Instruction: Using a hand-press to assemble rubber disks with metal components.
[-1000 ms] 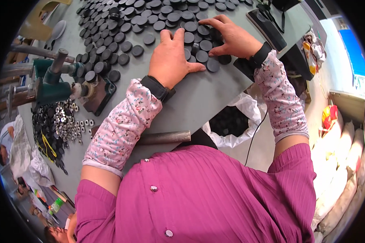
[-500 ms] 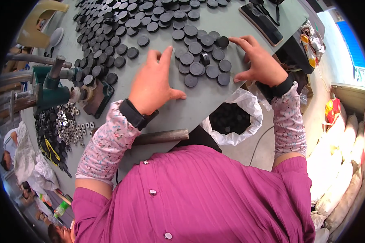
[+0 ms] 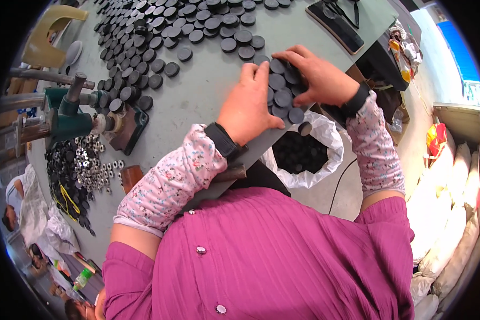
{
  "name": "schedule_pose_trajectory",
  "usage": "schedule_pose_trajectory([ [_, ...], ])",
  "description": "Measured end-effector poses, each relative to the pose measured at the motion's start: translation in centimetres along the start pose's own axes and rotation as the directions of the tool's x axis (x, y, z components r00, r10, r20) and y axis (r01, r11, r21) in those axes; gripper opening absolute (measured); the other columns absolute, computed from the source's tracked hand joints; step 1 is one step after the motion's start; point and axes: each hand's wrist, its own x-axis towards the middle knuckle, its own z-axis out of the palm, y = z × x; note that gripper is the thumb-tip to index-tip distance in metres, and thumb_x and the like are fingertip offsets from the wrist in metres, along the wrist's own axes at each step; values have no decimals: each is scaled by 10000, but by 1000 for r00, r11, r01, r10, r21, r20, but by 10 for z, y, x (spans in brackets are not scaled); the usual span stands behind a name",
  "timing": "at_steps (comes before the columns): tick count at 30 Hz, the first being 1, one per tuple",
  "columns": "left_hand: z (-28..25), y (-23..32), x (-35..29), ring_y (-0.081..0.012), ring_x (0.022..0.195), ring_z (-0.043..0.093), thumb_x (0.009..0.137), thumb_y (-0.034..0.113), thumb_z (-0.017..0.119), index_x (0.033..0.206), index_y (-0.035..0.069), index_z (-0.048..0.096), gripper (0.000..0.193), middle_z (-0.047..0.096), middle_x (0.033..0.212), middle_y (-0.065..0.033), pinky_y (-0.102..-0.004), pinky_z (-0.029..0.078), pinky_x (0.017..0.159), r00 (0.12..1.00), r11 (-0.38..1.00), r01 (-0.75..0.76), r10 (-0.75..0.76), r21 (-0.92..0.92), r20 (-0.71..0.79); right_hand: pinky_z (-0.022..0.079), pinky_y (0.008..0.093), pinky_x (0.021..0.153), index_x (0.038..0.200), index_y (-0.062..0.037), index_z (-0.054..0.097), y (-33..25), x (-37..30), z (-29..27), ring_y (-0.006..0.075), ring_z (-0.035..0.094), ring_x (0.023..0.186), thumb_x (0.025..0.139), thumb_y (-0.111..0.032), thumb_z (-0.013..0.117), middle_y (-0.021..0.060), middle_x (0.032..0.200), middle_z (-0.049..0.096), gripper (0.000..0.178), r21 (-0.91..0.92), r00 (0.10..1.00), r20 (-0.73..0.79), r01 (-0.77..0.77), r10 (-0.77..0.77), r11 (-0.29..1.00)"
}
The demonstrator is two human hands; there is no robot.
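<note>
A cluster of round black discs [image 3: 277, 81] lies between my two hands at the table's edge. My left hand [image 3: 246, 104] presses its side against the cluster's left, thumb stretched toward the edge and fingers extended. On the right, my right hand [image 3: 321, 78] curves around the other side with thumb and fingers apart. One disc [image 3: 304, 128] is tilted in the air past the edge, above a white plastic bag [image 3: 332, 163]. Inside the bag's mouth are many more black discs [image 3: 300, 153]. Neither hand has its fingers closed round a disc.
A large spread of black discs [image 3: 160, 24] covers the table's far side. A green metal press [image 3: 69, 120] stands at left, near a heap of small metal rings [image 3: 90, 162]. A phone [image 3: 336, 26] lies far right. A metal bar [image 3: 230, 173] sits along the near edge.
Both hands have come closer together; the left moved right, sweeping the cluster toward the edge above the bag. One disc has gone over the edge.
</note>
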Motion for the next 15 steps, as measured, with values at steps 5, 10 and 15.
schedule_pose_trajectory([
  [5,33,18,-30,-400,1079,669,596,102,972,1517,-9,395,1092,458,1397,-216,-439,583,913,984,977,-178,179,-114,0,538,415,1003,1489,-107,483,-25,-67,1,371,601,1215,620,41,858,141,1369,520,958,106,996,17,-89,87,990],
  [10,27,33,-42,-260,895,693,656,111,952,1521,41,431,1012,465,1409,-189,-366,603,823,948,938,-70,169,-340,271,572,375,860,1476,-144,520,-38,-111,-5,293,660,1014,671,15,857,116,1288,583,887,254,889,243,-444,388,859],
  [15,-46,-29,-24,-274,1008,665,728,179,920,1447,72,555,813,513,1430,-206,-352,607,786,942,940,-314,326,131,-76,571,355,777,1371,-79,604,-4,-112,-8,234,663,854,784,-125,854,112,1158,627,639,123,972,-84,-207,218,970],
])
